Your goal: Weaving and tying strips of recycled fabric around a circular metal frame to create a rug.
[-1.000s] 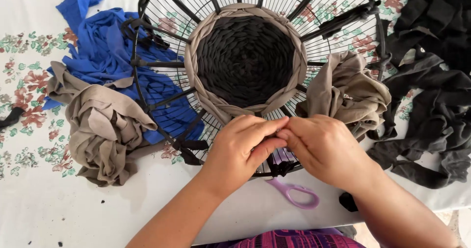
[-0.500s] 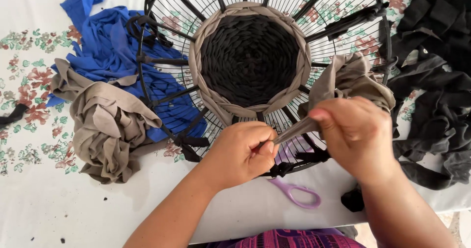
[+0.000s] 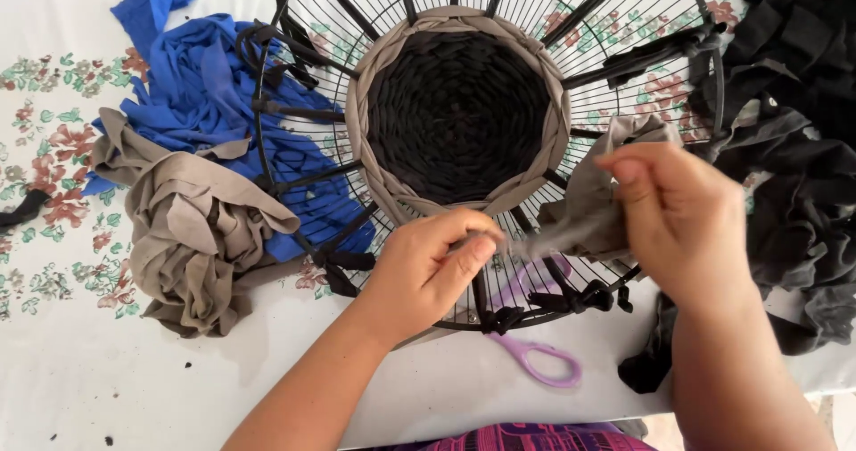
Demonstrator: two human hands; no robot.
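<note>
Hands pull a beige fabric strip (image 3: 571, 210) taut over a black wire frame (image 3: 624, 68): left hand (image 3: 437, 268) pinches it at the rim, right hand (image 3: 682, 210) grips its bunched end. Black woven centre (image 3: 456, 117) and one beige border round appear finished; outer spokes remain bare.

Two hands (image 3: 428, 268), one scissors (image 3: 535, 357)

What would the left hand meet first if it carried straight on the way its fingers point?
The left hand points up-right; likely first the taut beige fabric strip it pinches, then the right hand, though depth is unclear.
</note>
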